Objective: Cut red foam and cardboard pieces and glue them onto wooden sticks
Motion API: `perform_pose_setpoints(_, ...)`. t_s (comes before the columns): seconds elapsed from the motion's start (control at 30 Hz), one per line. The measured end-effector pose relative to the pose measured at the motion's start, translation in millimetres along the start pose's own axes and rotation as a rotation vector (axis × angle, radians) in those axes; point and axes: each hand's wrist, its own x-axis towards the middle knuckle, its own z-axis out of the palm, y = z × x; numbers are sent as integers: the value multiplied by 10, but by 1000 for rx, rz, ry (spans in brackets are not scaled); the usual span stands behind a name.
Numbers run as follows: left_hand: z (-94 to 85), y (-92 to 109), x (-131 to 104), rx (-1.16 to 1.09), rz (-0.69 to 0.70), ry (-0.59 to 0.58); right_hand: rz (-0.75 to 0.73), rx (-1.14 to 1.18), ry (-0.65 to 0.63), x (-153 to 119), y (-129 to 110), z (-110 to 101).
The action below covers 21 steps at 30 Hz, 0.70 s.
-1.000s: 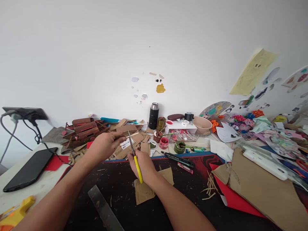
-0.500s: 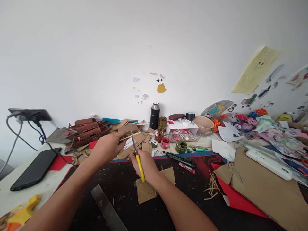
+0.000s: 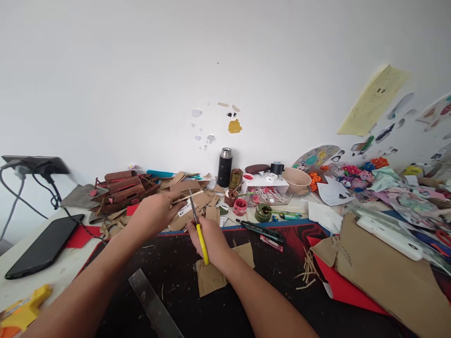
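Note:
My left hand (image 3: 157,213) is closed, its fingertips pinching a thin pale stick (image 3: 193,195) that points to the right. In my right hand (image 3: 214,240) is a pair of scissors with a yellow handle (image 3: 201,243). Their metal blades (image 3: 192,204) point away from me and cross the stick near its middle. Whether the blades touch the stick, I cannot tell. Under my right wrist lies a piece of brown cardboard (image 3: 211,279) on the dark mat (image 3: 282,291).
A metal ruler (image 3: 151,303) lies in front. Cardboard scraps (image 3: 200,203), a black flask (image 3: 225,169) and paint jars (image 3: 240,206) stand behind my hands. To the left are a phone (image 3: 44,246) and yellow glue gun (image 3: 26,307); to the right, a cardboard sheet (image 3: 380,267).
The whole view has shifted slightly, so things sit a little further left. Both hands keep nearly the same pose, with the stick and scissors still held.

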Motion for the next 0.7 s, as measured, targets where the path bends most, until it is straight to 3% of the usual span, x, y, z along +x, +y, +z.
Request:
perform_pose_setpoints(0.1, -25, -8, -1, -34, 6, 29, 67, 80, -29, 5, -3, -13)
perform_pose_setpoints(0.4, -52, -56, -28, 46, 68, 113, 46, 191, -77, -18, 20, -83)
perform_pose_setpoints(0.57, -5, -71, -42, 185, 95, 103, 20, 458, -141, -31, 128, -21)
perform_pose_setpoints(0.7, 36, -86, -49, 254, 135, 82, 8, 531, -156, -22, 192, 17)
